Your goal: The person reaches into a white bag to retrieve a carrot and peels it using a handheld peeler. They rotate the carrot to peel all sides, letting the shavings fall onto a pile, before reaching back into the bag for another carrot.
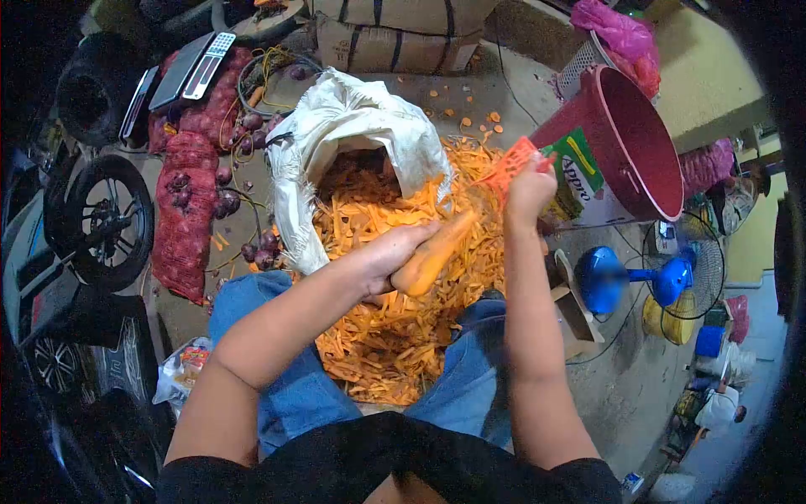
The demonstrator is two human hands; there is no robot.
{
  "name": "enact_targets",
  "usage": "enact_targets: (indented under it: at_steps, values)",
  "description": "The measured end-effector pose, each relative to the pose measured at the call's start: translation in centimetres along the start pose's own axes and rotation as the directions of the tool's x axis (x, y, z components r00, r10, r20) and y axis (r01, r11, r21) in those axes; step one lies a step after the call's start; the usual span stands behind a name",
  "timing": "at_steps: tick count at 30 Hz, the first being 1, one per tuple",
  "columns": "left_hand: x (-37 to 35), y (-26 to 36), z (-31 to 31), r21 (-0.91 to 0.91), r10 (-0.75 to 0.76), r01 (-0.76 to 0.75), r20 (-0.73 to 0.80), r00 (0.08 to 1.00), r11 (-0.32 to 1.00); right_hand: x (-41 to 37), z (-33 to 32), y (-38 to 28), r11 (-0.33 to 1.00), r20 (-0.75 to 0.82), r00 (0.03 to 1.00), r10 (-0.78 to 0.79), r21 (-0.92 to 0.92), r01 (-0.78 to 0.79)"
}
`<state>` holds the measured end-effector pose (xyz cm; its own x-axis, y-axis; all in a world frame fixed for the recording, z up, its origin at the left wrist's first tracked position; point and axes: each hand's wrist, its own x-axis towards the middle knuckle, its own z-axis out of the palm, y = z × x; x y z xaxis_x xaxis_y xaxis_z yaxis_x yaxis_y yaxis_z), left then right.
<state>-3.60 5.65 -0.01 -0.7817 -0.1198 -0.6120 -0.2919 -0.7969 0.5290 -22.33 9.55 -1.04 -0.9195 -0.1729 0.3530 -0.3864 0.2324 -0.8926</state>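
Observation:
A large, partly peeled carrot [437, 256] is gripped by my left hand [393, 254], its narrow end pointing up and to the right. My right hand [531, 191] is closed around an orange plastic peeler [510, 168] with cut-out holes, just beyond the carrot's narrow end. Under both hands lies a heap of carrot peelings [395, 336], spread between my knees. The heap runs into the mouth of a white woven sack [295, 202], which lies open with its rim folded back.
A red bucket [579, 118] lies tilted at the right, near blue fans [600, 279]. Net bags of onions [182, 227] and a scale [180, 74] are at the left, beside a motorcycle wheel [107, 220]. Boxes [403, 42] stand behind the sack. A person [720, 412] is far right.

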Motion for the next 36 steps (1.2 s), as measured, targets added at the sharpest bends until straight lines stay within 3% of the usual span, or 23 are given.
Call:
enact_targets:
  at_steps: [2,3,5,7,9,10,11,13,15,16,18,19,21,23,24,26,27,29,31,32,34,35,36]
  values:
    - [-0.1,0.7,0.2,-0.117,-0.02,0.016,-0.03,0.999,0.993,0.9,-0.7,-0.7,0.927,0.007,0.927,0.376,0.004,-0.376]
    - [0.2,1.0,-0.2,-0.119,-0.016,0.012,-0.029,0.999,0.993,0.4,-0.6,-1.6,0.928,0.009,0.928,0.372,0.004,-0.372]
    - [1.5,0.8,-1.7,-0.218,0.058,-0.046,0.049,0.997,0.975,-2.8,0.0,-4.2,0.91,0.186,0.95,0.252,0.289,-0.298]
    - [2.4,0.5,-2.1,-0.24,0.057,-0.049,0.024,0.998,0.97,-6.4,-0.3,-6.6,0.97,0.343,0.939,-0.005,0.229,-0.078]
    - [1.5,0.9,-1.4,-0.071,0.118,-0.117,0.017,0.993,0.991,-7.5,0.1,-6.4,0.973,0.378,0.926,0.0,0.214,-0.088]
    - [0.8,1.1,-0.2,-0.183,0.085,-0.09,-0.036,0.996,0.979,-7.8,0.2,-6.1,0.975,0.415,0.91,0.004,0.2,-0.096]
    - [0.6,1.2,-0.1,-0.184,0.084,-0.089,-0.037,0.996,0.979,-7.3,0.3,-5.5,0.975,0.416,0.91,0.006,0.199,-0.097]
    - [0.2,1.2,-0.3,0.094,-0.013,0.01,0.034,0.999,0.996,-4.7,0.7,-3.4,1.0,0.257,0.966,0.012,0.017,-0.017]
    - [0.3,0.4,0.1,0.074,-0.008,0.004,0.059,0.998,0.997,-0.6,0.7,0.1,0.998,0.013,0.999,-0.036,-0.058,0.037]
    - [0.3,0.3,0.2,0.016,-0.012,0.011,0.078,0.997,1.0,-0.1,0.1,0.0,0.998,0.014,0.999,-0.034,-0.059,0.035]
    - [0.6,0.6,0.0,-0.133,-0.019,0.024,0.035,0.999,0.991,0.7,-0.6,-0.9,0.921,0.053,0.935,0.35,0.163,-0.354]
    - [1.1,0.9,-0.5,-0.135,-0.017,0.022,0.035,0.999,0.991,0.1,-0.5,-1.9,0.922,0.054,0.936,0.348,0.163,-0.352]
    - [2.0,1.3,-1.8,-0.219,0.069,-0.069,-0.008,0.998,0.973,-2.7,0.1,-4.3,0.902,0.221,0.964,0.147,0.37,-0.223]
    - [2.1,1.3,-1.8,-0.196,0.085,-0.088,-0.024,0.996,0.977,-6.3,0.1,-6.0,0.949,0.348,0.938,-0.015,0.299,-0.096]
    - [2.1,1.3,-1.4,-0.16,0.141,-0.143,-0.023,0.99,0.977,-6.8,0.3,-6.1,0.949,0.349,0.937,-0.014,0.299,-0.097]
    - [1.2,1.0,-0.8,-0.11,0.157,-0.156,-0.005,0.988,0.982,-7.5,0.5,-5.6,0.994,0.392,0.914,-0.107,0.061,0.09]
    - [1.1,0.7,-0.8,-0.111,0.157,-0.157,-0.007,0.988,0.981,-6.9,0.7,-5.1,0.994,0.393,0.913,-0.107,0.061,0.09]
    - [0.9,0.4,-0.7,0.091,0.044,-0.045,0.016,0.999,0.995,-3.7,1.1,-3.1,0.997,0.178,0.981,-0.074,0.03,0.07]
    - [-0.1,0.6,0.4,0.143,-0.017,0.019,-0.019,1.0,0.99,0.5,1.1,2.2,0.999,0.044,0.998,0.05,-0.017,-0.049]
    - [0.2,0.5,0.2,0.056,-0.025,0.024,0.027,0.999,0.998,0.5,0.9,1.5,0.999,0.044,0.998,0.051,-0.018,-0.051]
    - [0.4,1.1,0.0,-0.057,-0.014,0.015,0.027,1.0,0.998,0.5,0.1,-1.0,0.921,0.025,0.929,0.37,0.12,-0.37]
    - [1.0,1.2,-0.5,-0.059,-0.011,0.013,0.027,1.0,0.998,-0.2,0.1,-1.9,0.922,0.027,0.93,0.367,0.119,-0.368]
    - [1.9,1.0,-1.3,-0.135,0.048,-0.047,0.007,0.999,0.99,-1.5,0.4,-2.8,0.943,0.129,0.964,0.234,0.21,-0.257]
